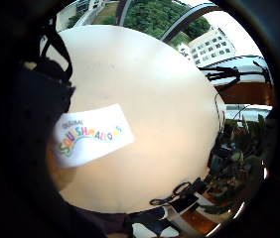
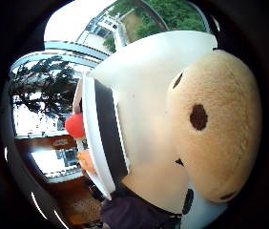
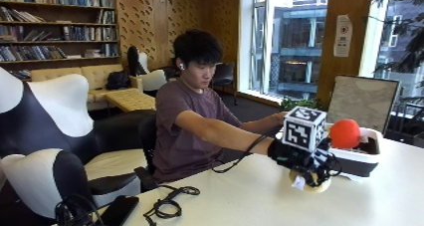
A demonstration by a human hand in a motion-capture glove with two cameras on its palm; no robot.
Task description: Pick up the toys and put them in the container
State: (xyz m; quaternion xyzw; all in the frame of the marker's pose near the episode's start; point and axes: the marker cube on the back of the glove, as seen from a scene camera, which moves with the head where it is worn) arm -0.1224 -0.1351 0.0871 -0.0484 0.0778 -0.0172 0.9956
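Grip: the gloved right hand [image 3: 306, 159] is wrapped over a tan plush toy [image 3: 310, 180], fingers curled down its sides, so it holds the toy just above or barely on the worktop [image 3: 265, 196]; contact underneath cannot be read from the outside view. White paper tag [image 1: 91, 133] hangs off the toy on the person's side, printed lettering legible in the little-finger palm view, pale worktop beneath it.

Thumb-side palm view: toy's rounded tan body with dark spots [image 2: 215, 124] fills the frame close to the palm.

Key relation: the container [image 3: 358, 159], a white tub with a dark band, sits just beyond the held toy, away from the person and slightly toward the window. A red round toy [image 3: 344, 133] already pokes above its rim. Judgement: the carry is short, up over the near wall, then down.

Toy shape: squat, roundish, no clear long axis visible; which way it faces is hidden under the hand. Tag end points back toward the person. Bare hand lies behind the gloved one, near the container.
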